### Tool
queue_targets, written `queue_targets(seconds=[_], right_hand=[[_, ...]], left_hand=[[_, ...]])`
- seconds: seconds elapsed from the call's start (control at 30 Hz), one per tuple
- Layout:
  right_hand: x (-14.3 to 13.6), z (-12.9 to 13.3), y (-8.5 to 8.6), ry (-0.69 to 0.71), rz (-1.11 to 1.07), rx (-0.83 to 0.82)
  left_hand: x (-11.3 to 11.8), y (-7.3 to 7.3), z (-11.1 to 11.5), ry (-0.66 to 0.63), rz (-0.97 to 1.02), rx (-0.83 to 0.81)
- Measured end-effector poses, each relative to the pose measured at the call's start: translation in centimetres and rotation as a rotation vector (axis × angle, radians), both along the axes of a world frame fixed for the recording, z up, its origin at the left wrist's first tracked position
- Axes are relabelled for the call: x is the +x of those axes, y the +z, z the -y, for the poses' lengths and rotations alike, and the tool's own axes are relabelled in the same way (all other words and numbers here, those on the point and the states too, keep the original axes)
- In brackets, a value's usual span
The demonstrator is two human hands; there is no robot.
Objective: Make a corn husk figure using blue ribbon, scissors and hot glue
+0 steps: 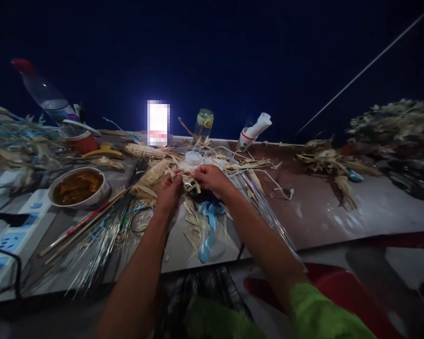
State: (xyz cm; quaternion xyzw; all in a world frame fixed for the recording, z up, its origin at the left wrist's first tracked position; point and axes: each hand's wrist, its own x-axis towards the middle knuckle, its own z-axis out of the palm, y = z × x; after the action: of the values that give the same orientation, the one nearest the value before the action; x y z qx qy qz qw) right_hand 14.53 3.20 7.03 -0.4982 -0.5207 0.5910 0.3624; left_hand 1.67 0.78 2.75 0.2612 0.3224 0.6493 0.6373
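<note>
My left hand and my right hand are close together over the middle of the table, fingertips pinched. A thin pale strip runs between the two pinches; its exact kind is too small to make out. Just under the hands are pale dry husk pieces and a light blue ribbon that hangs toward the table's front edge. Beyond the fingers sits a pile of whitish, translucent material. To the left of my left hand lies a dried corn husk bundle, with a corn cob behind it.
At left are a bowl of brown liquid, a power strip, a bundle of thin wires and a tilted plastic bottle. A jar, a white cable and dried husks lie farther back and right.
</note>
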Motion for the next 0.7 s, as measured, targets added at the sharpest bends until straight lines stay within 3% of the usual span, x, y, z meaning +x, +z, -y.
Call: queue_targets(seconds=[0.2,0.37,0.43,0.6,0.7], right_hand=[[0.5,1.3,-1.6,-0.064,-0.182,-0.077],[1.0,1.1,-2.3,-0.179,-0.304,0.008],[0.8,1.2,-2.6,-0.182,-0.27,0.068],[0.2,1.4,-3.5,-0.013,-0.021,0.159],[0.1,1.5,-4.0,-0.026,-0.04,0.15]], left_hand=[[0.3,-0.4,0.0,0.074,-0.086,-0.028],[0.1,-0.6,-0.3,0.162,-0.117,-0.074],[0.0,-0.9,-0.4,0.15,-0.161,-0.045],[0.1,-1.5,-0.5,0.14,-0.268,0.021],[0.3,-1.4,-0.3,0.135,-0.361,0.055]])
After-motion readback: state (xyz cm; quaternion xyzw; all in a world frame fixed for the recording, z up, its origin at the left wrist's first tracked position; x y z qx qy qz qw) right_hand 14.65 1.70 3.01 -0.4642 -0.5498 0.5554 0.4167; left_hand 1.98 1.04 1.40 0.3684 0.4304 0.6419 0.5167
